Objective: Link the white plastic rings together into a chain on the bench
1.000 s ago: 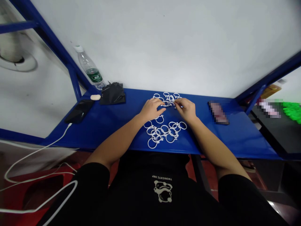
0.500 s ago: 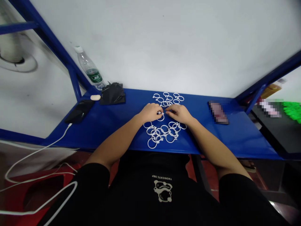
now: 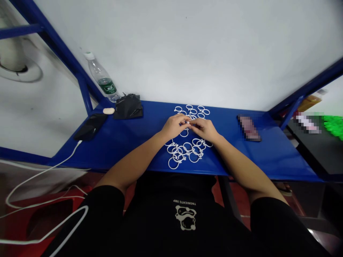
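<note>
- Left hand [image 3: 174, 125]: fingertips pinched on a small white piece [image 3: 188, 122], mostly hidden.
- Right hand [image 3: 205, 128]: fingers drawn narrow at the same piece; cannot tell whether gripping.
- White rings [image 3: 185, 152]: loose cluster, front of blue table [image 3: 150, 128].
- Further rings [image 3: 193, 114]: just beyond the hands, near wall [image 3: 187, 53].

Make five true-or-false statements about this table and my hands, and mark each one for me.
1. The left hand and the right hand are close together. True.
2. The bottle is to the right of the black plastic. False: it is to the left.
3. A white cable is plugged into the phone on the left. True.
4. The rings are green. False: they are white.
5. Rings lie on both the near and far sides of the hands. True.
</note>
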`<action>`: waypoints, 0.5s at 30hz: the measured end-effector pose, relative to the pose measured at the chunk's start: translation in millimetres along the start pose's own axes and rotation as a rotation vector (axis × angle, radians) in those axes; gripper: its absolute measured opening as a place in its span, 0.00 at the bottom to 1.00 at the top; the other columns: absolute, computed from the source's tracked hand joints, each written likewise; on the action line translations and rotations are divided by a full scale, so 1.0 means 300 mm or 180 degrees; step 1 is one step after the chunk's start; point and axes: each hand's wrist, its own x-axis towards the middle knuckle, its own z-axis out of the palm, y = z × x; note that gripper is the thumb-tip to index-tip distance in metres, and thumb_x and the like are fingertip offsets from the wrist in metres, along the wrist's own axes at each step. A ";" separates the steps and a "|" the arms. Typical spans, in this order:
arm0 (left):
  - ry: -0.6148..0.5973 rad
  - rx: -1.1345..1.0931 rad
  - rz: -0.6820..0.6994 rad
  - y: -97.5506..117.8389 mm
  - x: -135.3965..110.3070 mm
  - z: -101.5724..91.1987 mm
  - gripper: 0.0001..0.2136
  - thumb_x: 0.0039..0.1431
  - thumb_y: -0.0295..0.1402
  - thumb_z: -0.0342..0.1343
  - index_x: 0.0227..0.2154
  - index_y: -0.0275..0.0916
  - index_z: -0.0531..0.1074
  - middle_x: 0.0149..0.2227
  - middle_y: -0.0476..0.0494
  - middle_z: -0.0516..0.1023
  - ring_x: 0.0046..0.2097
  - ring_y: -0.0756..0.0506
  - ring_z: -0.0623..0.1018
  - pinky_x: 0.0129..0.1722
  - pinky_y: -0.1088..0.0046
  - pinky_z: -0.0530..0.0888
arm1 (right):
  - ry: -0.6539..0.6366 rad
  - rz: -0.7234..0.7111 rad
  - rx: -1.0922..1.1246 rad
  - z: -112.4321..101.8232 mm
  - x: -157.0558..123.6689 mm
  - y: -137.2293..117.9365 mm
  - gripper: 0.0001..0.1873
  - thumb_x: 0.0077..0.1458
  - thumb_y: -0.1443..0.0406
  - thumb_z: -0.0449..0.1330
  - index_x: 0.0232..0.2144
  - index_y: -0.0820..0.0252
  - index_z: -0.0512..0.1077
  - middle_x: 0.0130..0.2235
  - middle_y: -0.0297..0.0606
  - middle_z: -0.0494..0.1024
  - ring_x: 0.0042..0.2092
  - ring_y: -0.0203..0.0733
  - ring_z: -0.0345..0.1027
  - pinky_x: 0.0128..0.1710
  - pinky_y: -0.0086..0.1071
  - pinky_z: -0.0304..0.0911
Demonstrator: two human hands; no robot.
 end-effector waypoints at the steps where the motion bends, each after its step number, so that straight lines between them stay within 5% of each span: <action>1: 0.0057 -0.0037 -0.0029 0.001 -0.001 0.002 0.08 0.64 0.27 0.69 0.45 0.40 0.81 0.45 0.43 0.85 0.39 0.49 0.84 0.45 0.69 0.82 | 0.0029 -0.0012 0.0007 -0.001 0.000 -0.002 0.18 0.72 0.50 0.60 0.47 0.56 0.82 0.38 0.38 0.86 0.33 0.39 0.75 0.36 0.35 0.68; 8: 0.0246 -0.0226 0.0215 0.017 -0.002 -0.003 0.02 0.64 0.31 0.71 0.38 0.41 0.84 0.38 0.46 0.87 0.37 0.49 0.85 0.41 0.73 0.82 | 0.0315 -0.0111 -0.0075 0.001 -0.004 -0.004 0.21 0.71 0.45 0.61 0.41 0.55 0.81 0.34 0.37 0.85 0.33 0.39 0.77 0.35 0.34 0.69; 15: 0.0278 -0.0188 0.0214 0.019 -0.003 0.001 0.05 0.68 0.29 0.67 0.45 0.42 0.84 0.42 0.45 0.89 0.42 0.47 0.88 0.46 0.70 0.85 | 0.0493 -0.0126 -0.0164 0.004 -0.011 0.002 0.15 0.72 0.53 0.60 0.41 0.55 0.81 0.35 0.38 0.85 0.31 0.39 0.76 0.34 0.34 0.69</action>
